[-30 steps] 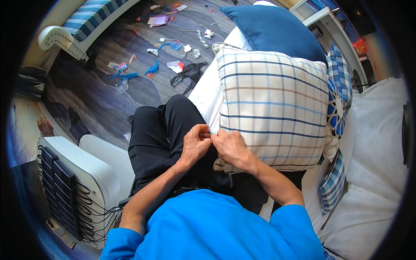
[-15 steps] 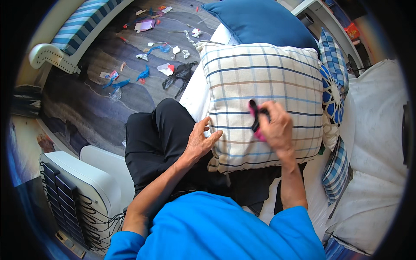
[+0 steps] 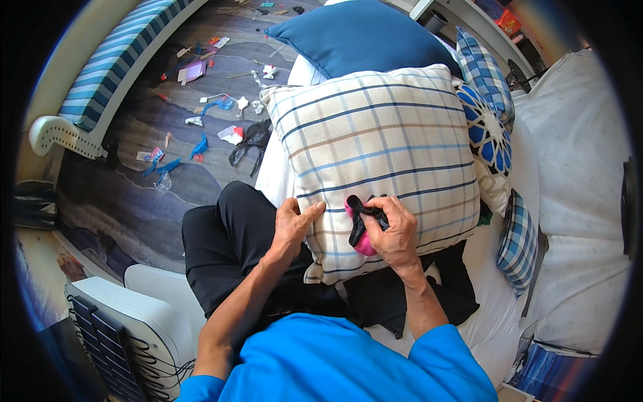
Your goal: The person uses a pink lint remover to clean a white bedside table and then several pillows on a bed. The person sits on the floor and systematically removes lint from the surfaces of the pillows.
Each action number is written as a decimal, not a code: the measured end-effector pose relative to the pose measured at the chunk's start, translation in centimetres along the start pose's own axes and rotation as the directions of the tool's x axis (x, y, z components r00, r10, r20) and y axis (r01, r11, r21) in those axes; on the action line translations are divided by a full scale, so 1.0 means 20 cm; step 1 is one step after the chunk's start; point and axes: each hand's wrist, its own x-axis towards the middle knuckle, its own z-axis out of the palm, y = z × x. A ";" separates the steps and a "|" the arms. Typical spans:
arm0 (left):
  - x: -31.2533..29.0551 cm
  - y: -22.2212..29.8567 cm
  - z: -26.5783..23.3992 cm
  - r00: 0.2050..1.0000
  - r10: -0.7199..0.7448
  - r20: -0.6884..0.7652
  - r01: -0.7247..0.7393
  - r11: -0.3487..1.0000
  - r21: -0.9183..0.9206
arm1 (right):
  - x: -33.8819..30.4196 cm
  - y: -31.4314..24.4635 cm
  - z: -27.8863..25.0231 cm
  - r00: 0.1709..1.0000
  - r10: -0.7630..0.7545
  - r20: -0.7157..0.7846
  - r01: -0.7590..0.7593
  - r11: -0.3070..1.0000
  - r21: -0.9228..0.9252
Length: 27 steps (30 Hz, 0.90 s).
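Observation:
A large cream plaid cushion [image 3: 375, 144], with navy, light blue and brown lines, lies across the white bed close to my lap. At its left edge my left hand [image 3: 291, 228] pinches the cushion, thumb on top and fingers along the side. My right hand [image 3: 392, 234] is closed around a small pink and black thing [image 3: 362, 231] with a curved black edge, held against the cushion's lower middle. Its exact kind is hard to make out, since my fingers cover part of it.
Behind the plaid cushion rests a dark blue cushion [image 3: 362, 37]. Blue checked cushions [image 3: 517, 244] and a round-patterned one [image 3: 485, 127] line the right side. Torn scraps and a black plastic bag [image 3: 253, 144] litter the floor. A white appliance [image 3: 127, 301] stands at left.
My right hand has moved down and left over the cushion with the pink and black thing. The left hand has closed on the cushion's edge. My view has shifted slightly.

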 end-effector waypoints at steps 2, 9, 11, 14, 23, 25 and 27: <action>-0.01 0.03 0.03 0.998 -0.011 0.060 0.018 0.993 -0.115 | -0.02 0.01 0.01 1.000 0.011 -0.024 -0.012 1.000 -0.016; -0.04 0.37 0.03 0.976 0.174 0.131 -0.139 0.961 -0.240 | 0.06 -0.09 0.00 0.987 0.006 -0.163 0.010 0.995 0.096; -0.07 0.56 0.04 0.954 0.268 0.134 -0.248 0.957 -0.149 | 0.10 -0.14 0.01 0.964 -0.036 -0.264 0.063 0.994 0.094; -0.17 0.87 0.11 0.861 0.490 0.138 -0.478 0.871 -0.115 | 0.15 -0.28 0.02 0.898 0.021 -0.440 0.077 0.976 0.203; -0.53 1.40 0.36 0.363 0.844 0.396 -0.930 0.306 0.201 | 0.21 -0.51 0.03 0.743 0.214 -0.634 0.319 0.719 0.617; -0.56 1.40 0.44 0.210 0.839 0.502 -0.961 0.083 0.263 | 0.20 -0.47 0.02 0.703 0.274 -0.656 0.369 0.648 0.666; -0.64 1.37 0.47 0.159 0.807 0.568 -0.931 -0.069 0.359 | 0.20 -0.48 0.07 0.721 0.352 -0.596 0.348 0.560 0.752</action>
